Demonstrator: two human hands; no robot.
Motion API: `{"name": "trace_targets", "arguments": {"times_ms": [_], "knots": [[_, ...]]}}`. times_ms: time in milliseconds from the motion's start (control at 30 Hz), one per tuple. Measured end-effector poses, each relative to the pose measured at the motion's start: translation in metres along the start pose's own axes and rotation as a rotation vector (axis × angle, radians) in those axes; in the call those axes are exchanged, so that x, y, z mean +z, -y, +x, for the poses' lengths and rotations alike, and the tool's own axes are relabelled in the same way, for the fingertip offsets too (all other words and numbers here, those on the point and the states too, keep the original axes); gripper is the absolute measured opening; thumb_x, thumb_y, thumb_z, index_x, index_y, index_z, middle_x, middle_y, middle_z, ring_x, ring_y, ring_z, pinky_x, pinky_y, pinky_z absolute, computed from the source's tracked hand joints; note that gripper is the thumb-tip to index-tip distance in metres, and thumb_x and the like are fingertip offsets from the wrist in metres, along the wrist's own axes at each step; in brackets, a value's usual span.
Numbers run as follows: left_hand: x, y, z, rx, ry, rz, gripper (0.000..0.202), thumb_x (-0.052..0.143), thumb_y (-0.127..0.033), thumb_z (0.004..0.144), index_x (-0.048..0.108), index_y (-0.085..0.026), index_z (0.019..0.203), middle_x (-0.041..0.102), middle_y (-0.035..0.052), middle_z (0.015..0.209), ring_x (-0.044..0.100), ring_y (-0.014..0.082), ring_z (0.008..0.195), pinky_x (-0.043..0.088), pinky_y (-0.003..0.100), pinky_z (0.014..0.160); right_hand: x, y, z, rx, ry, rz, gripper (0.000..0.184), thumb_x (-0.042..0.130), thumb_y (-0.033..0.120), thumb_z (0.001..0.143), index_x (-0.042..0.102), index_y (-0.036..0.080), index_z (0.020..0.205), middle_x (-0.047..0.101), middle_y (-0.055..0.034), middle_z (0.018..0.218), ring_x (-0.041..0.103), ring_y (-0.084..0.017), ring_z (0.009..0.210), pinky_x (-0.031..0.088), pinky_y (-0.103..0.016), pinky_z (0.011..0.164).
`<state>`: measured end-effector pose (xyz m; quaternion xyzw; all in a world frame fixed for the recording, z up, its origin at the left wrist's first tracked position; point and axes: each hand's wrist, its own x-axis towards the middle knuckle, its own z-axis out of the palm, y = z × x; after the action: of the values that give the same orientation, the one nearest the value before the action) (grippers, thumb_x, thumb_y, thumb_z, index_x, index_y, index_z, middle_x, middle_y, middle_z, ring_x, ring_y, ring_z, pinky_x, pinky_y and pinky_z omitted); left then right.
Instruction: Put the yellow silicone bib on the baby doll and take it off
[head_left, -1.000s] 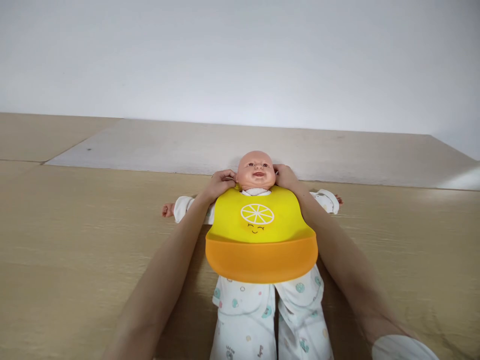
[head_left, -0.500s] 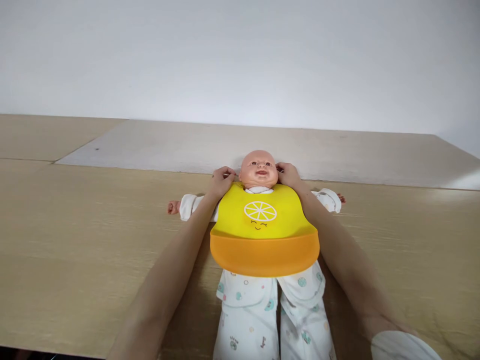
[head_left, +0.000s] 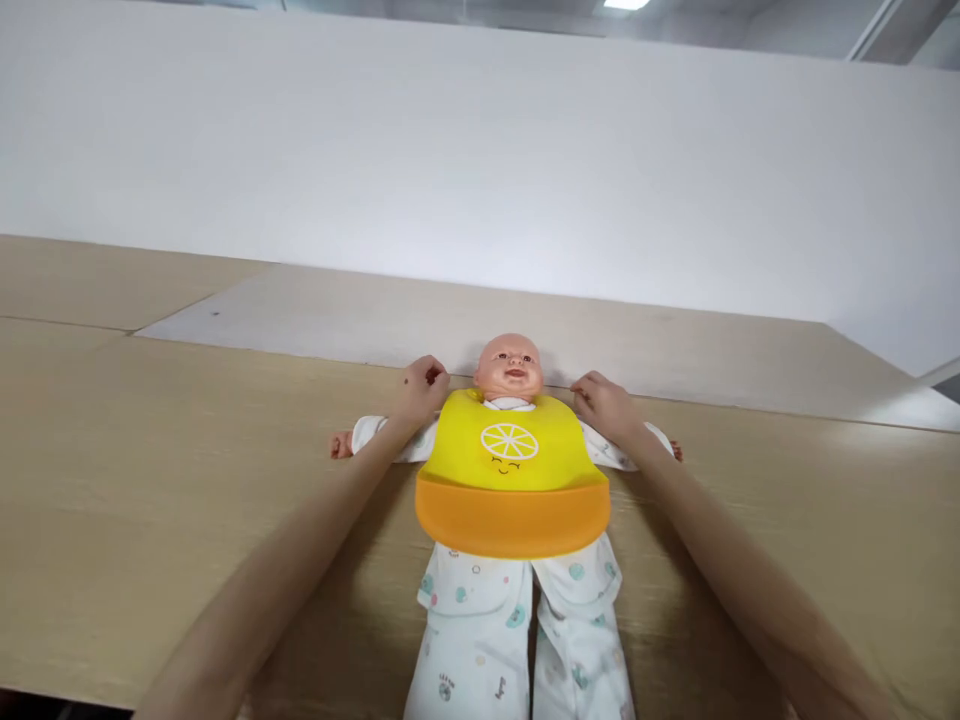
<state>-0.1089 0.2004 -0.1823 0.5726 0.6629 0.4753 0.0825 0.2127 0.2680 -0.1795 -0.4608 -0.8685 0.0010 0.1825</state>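
The bib (head_left: 512, 478) covers the doll (head_left: 510, 368), pocket nearest. The left hand (head_left: 421, 392) and right hand (head_left: 606, 405) curl beside its far end, 1 per side; whether either pinches anything, I cannot tell. Even, gentle handling should keep the neckline centred.

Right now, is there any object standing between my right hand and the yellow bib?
Nothing visible stands in the way. Your right hand is close beside the upper part of the bib; the white sleeve shows below that hand, blocking nothing. I cannot tell whether hand and bib touch.
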Motion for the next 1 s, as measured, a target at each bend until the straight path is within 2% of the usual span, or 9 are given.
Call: {"name": "trace_targets", "arguments": {"times_ms": [100, 167, 300, 400, 500, 600, 700, 867, 1000], "knots": [[-0.026, 0.002, -0.019, 0.185, -0.023, 0.139, 0.010, 0.045, -0.020, 0.076, 0.054, -0.017, 0.072, 0.057, 0.0014, 0.070, 0.050, 0.0136, 0.066, 0.039, 0.026, 0.064, -0.014, 0.000, -0.031, -0.136, -0.018, -0.013, 0.032, 0.039, 0.029, 0.096, 0.067, 0.014, 0.097, 0.064, -0.0085, 0.095, 0.059, -0.017, 0.087, 0.042, -0.028, 0.078], [-0.045, 0.004, -0.034, 0.308, 0.018, 0.230, 0.014, 0.045, -0.022, 0.082, 0.057, -0.017, 0.080, 0.060, 0.0041, 0.077, 0.054, 0.0156, 0.074, 0.042, 0.028, 0.070, -0.018, -0.005, -0.048, -0.216, 0.004, 0.003, 0.035, 0.040, 0.037, 0.096, 0.067, 0.015, 0.099, 0.064, -0.0089, 0.095, 0.059, -0.018, 0.089, 0.044, -0.030, 0.081], [-0.076, 0.017, -0.051, 0.589, 0.337, 0.385, 0.036, 0.054, -0.043, 0.086, 0.062, -0.018, 0.111, 0.061, 0.0114, 0.109, 0.055, 0.0223, 0.102, 0.044, 0.036, 0.090, -0.019, -0.028, -0.073, -0.282, 0.055, 0.074, 0.039, 0.048, 0.048, 0.093, 0.064, 0.020, 0.114, 0.060, -0.0091, 0.117, 0.058, -0.021, 0.105, 0.047, -0.036, 0.092], [-0.086, 0.035, -0.050, 0.565, 0.455, 0.521, 0.063, 0.059, -0.062, 0.078, 0.059, -0.021, 0.126, 0.056, 0.0139, 0.123, 0.051, 0.0288, 0.114, 0.042, 0.042, 0.098, -0.020, -0.046, -0.083, -0.186, 0.079, 0.122, 0.047, 0.053, 0.054, 0.088, 0.061, 0.023, 0.122, 0.058, -0.0084, 0.123, 0.058, -0.023, 0.110, 0.048, -0.039, 0.095], [-0.087, 0.048, -0.045, 0.468, 0.504, 0.574, 0.068, 0.053, -0.069, 0.079, 0.059, -0.019, 0.125, 0.061, 0.0128, 0.115, 0.055, 0.0283, 0.109, 0.043, 0.041, 0.095, -0.018, -0.055, -0.087, -0.092, 0.084, 0.149, 0.054, 0.053, 0.058, 0.087, 0.058, 0.023, 0.128, 0.059, -0.0076, 0.125, 0.058, -0.025, 0.111, 0.049, -0.041, 0.096], [-0.084, 0.052, -0.044, 0.452, 0.464, 0.586, 0.059, 0.048, -0.068, 0.083, 0.064, -0.020, 0.115, 0.066, 0.0098, 0.101, 0.058, 0.0252, 0.096, 0.044, 0.038, 0.088, -0.013, -0.055, -0.087, -0.050, 0.050, 0.177, 0.051, 0.049, 0.058, 0.089, 0.060, 0.022, 0.123, 0.064, -0.0079, 0.116, 0.061, -0.024, 0.104, 0.050, -0.038, 0.091], [-0.082, 0.047, -0.046, 0.468, 0.318, 0.619, 0.050, 0.051, -0.063, 0.083, 0.067, -0.022, 0.105, 0.067, 0.0096, 0.095, 0.059, 0.0258, 0.093, 0.043, 0.039, 0.087, -0.007, -0.053, -0.086, -0.027, -0.037, 0.143, 0.052, 0.047, 0.060, 0.089, 0.062, 0.020, 0.119, 0.065, -0.0088, 0.108, 0.062, -0.024, 0.098, 0.050, -0.039, 0.087], [-0.076, 0.040, -0.052, 0.398, 0.165, 0.615, 0.039, 0.059, -0.049, 0.083, 0.067, -0.023, 0.110, 0.069, 0.0105, 0.099, 0.059, 0.0285, 0.097, 0.042, 0.042, 0.089, -0.001, -0.049, -0.085, -0.044, -0.137, 0.002, 0.048, 0.048, 0.054, 0.091, 0.062, 0.019, 0.121, 0.065, -0.0098, 0.107, 0.061, -0.025, 0.098, 0.047, -0.039, 0.086], [-0.068, 0.032, -0.059, 0.385, 0.064, 0.587, 0.029, 0.056, -0.036, 0.086, 0.067, -0.022, 0.109, 0.068, 0.0111, 0.106, 0.057, 0.0289, 0.104, 0.041, 0.043, 0.092, -0.005, -0.030, -0.088, -0.010, -0.176, -0.135, 0.040, 0.050, 0.044, 0.092, 0.063, 0.016, 0.117, 0.064, -0.0119, 0.112, 0.057, -0.027, 0.102, 0.043, -0.038, 0.087]]}}
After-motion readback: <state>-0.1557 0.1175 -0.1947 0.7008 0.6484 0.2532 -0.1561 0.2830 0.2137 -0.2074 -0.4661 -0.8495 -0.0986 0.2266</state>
